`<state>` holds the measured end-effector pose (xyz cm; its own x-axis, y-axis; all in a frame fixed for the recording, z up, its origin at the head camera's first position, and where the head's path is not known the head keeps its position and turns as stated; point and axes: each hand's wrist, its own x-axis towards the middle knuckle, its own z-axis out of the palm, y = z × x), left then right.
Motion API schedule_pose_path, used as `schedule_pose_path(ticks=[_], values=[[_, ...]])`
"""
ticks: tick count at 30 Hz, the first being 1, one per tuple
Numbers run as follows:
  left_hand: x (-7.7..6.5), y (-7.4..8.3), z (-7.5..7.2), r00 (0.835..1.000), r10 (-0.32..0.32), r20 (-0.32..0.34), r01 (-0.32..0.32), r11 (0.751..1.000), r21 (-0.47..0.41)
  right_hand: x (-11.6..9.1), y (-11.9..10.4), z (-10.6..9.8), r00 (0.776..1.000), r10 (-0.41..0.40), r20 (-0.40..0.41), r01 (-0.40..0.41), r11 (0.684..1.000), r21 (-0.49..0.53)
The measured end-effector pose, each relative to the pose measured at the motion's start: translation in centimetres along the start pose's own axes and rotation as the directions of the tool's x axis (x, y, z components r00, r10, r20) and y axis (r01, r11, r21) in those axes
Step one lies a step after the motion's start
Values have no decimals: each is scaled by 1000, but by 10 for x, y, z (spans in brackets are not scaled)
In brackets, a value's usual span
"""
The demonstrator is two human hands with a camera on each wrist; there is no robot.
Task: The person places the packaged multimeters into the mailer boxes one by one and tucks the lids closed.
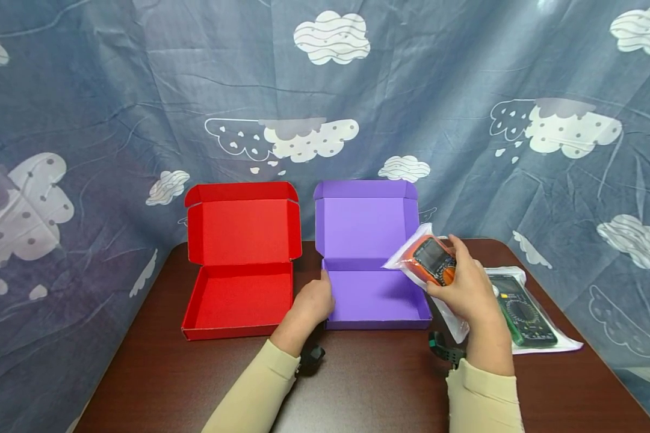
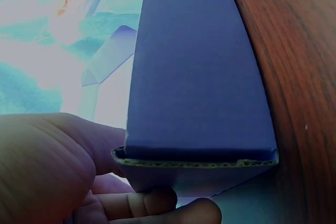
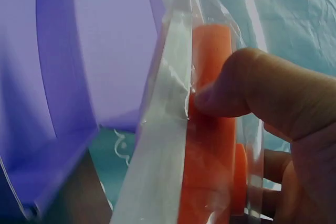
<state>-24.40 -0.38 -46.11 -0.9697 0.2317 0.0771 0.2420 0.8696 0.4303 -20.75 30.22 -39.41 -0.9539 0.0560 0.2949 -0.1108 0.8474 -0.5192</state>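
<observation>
My right hand (image 1: 468, 285) grips an orange multimeter (image 1: 432, 260) in a clear plastic bag, held up beside the right side of an open purple box (image 1: 376, 300). In the right wrist view the thumb presses the orange side of the multimeter (image 3: 210, 145) through the plastic. My left hand (image 1: 312, 299) holds the left wall of the purple box near its front corner. Seen from the left wrist, the thumb is inside the wall and the fingers (image 2: 142, 203) are outside the purple box (image 2: 194, 77).
An open red box (image 1: 244, 300) stands to the left of the purple one. On the right of the brown table (image 1: 379, 379) lies a bagged black and green multimeter (image 1: 525, 313), partly behind my right hand. A blue cloud-patterned cloth (image 1: 439, 72) hangs behind.
</observation>
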Motion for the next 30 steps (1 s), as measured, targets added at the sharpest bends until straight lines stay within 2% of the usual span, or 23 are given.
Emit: schedule_pose_path(ticks=[7,16,21,30], values=[[0,0,0,1000,3,0,-3,1000,-3,6,-14,19,989,-137,59,136,991,9],[1,0,1,1000,-7,4,7,1000,1,8,-34,37,970,-190,151,191,982,8],[0,0,1,1000,-8,1,8,1000,14,11,-41,49,951,-247,187,252,968,-2],[1,2,2,1000,8,-6,-8,1000,27,13,-48,65,915,-352,196,366,930,-36]])
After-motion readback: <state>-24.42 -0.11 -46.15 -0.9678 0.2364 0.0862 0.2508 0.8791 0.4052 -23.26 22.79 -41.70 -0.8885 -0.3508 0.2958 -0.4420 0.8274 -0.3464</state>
